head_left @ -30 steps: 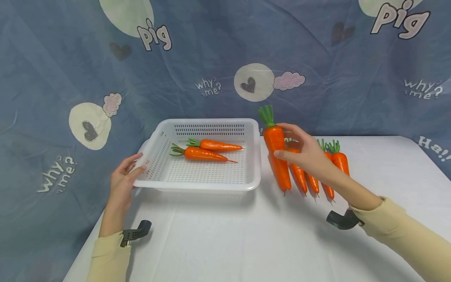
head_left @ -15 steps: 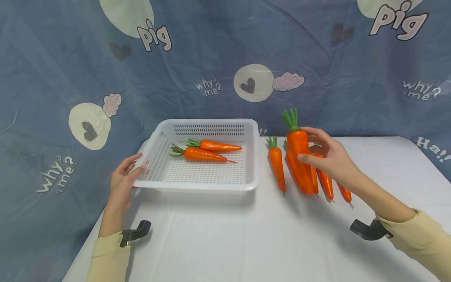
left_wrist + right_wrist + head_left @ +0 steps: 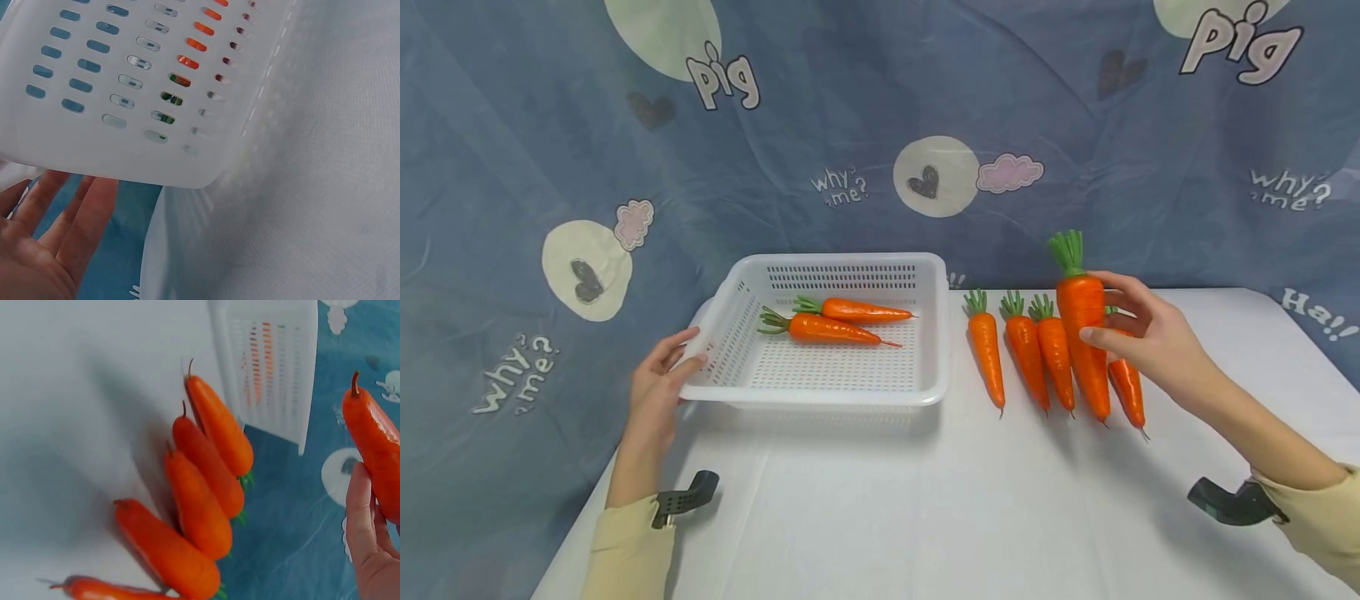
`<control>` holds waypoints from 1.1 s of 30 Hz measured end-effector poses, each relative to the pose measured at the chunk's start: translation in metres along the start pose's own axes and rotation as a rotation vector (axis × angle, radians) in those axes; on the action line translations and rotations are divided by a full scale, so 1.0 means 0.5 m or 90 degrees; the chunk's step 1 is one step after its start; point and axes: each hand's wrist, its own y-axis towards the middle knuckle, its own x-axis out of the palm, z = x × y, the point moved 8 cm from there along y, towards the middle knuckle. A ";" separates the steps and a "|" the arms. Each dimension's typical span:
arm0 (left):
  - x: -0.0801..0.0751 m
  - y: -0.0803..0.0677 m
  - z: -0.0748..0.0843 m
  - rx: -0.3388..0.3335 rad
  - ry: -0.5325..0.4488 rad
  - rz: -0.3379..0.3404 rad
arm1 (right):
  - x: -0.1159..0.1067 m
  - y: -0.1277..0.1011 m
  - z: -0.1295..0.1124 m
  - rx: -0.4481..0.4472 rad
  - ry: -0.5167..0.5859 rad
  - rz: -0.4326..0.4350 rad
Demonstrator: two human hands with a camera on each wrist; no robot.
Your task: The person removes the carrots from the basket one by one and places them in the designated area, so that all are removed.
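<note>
My left hand (image 3: 655, 385) pinches the left rim of a white slotted plastic basket (image 3: 831, 396), thumb over the edge; the left wrist view shows its fingers (image 3: 87, 219) reaching under the rim. Two carrots with green tops lie inside, a rear carrot (image 3: 861, 311) and a front carrot (image 3: 831, 330). My right hand (image 3: 1153, 337) holds another carrot (image 3: 1078, 308) upright between thumb and fingers, green tops up, raised over a row of carrots. In the head view it partly covers that row. The right wrist view shows the held carrot (image 3: 372, 434) apart from those on the table.
Several carrots stand side by side right of the basket, among them a leftmost carrot (image 3: 987, 350) and a rightmost carrot (image 3: 1126, 387), tips toward me. All rest on a white-covered table (image 3: 925, 500). A blue printed cloth (image 3: 820, 108) hangs behind the table's far edge.
My right hand has carried the held carrot rightward along the row, uncovering the carrots nearest the basket. The left hand stays on the basket rim, and the basket has not moved.
</note>
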 end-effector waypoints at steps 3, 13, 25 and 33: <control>0.001 0.001 -0.001 -0.001 -0.001 0.002 | -0.012 -0.007 0.008 0.014 -0.014 0.013; 0.002 0.002 0.000 0.001 -0.027 -0.013 | -0.052 -0.025 0.053 0.047 -0.032 0.033; 0.002 0.001 0.002 -0.002 -0.024 -0.005 | -0.097 -0.047 0.106 0.071 -0.064 0.034; 0.003 0.000 0.001 -0.002 -0.015 -0.002 | -0.109 -0.055 0.134 0.098 -0.095 0.025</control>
